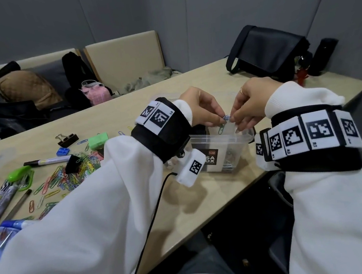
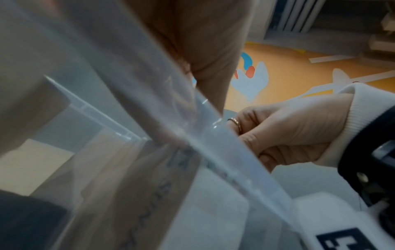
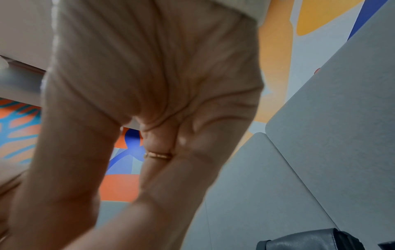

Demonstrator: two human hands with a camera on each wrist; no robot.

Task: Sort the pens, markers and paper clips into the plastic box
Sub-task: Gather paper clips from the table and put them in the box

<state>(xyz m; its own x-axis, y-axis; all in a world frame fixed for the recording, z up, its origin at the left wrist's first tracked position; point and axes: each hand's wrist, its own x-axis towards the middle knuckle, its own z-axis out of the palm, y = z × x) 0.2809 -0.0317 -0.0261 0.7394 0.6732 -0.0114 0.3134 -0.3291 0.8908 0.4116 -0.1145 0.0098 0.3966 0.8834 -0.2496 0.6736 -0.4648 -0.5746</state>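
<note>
Both hands are raised just over the clear plastic box (image 1: 211, 137), which holds a few paper clips at its bottom. My left hand (image 1: 220, 115) and right hand (image 1: 234, 118) pinch a small blue paper clip (image 1: 226, 117) between their fingertips. A green paper clip (image 1: 221, 129) hangs linked below it, over the box opening. In the left wrist view the box wall (image 2: 149, 104) crosses the frame, with the ringed right hand (image 2: 295, 128) behind it. The right wrist view shows only the right hand's palm (image 3: 149, 84); the clips are hidden there.
A heap of coloured paper clips (image 1: 73, 171) lies left of the box. Near it are a marker (image 1: 49, 160), pens (image 1: 3, 202), a green stapler (image 1: 20, 174), binder clips (image 1: 67, 140) and a green block (image 1: 98, 140). A black bag (image 1: 267, 51) stands at the far right.
</note>
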